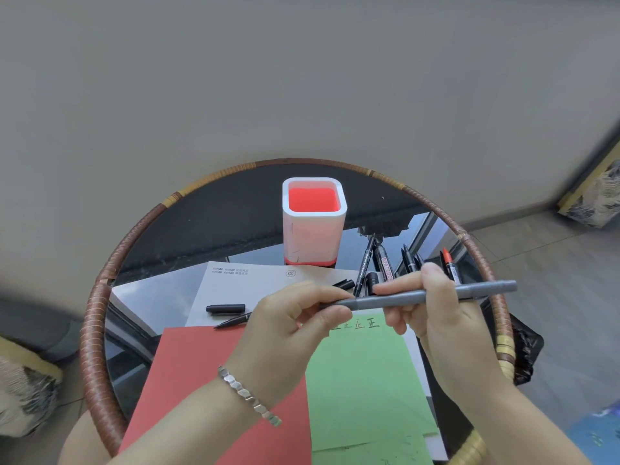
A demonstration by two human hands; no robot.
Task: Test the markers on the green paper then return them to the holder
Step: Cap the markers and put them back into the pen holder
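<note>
A long grey marker [432, 295] lies level in the air between both hands, above the green paper [365, 380]. My right hand [439, 317] grips its body. My left hand [295, 317] pinches its left end, where the cap meets the barrel. The green paper carries a row of small black marks near its top edge. The white holder [313, 226] with a red inside stands upright behind the papers, and I see nothing in it. Several black markers [382, 260] and a red-tipped marker [449, 265] lie on the table to the holder's right.
A red sheet [201, 380] lies left of the green paper, a grey-white sheet [255, 290] behind both. On the grey-white sheet rest a black cap [225, 309] and an uncapped black pen [233, 321]. The round glass table has a woven rim [95, 317]. A wall rises behind.
</note>
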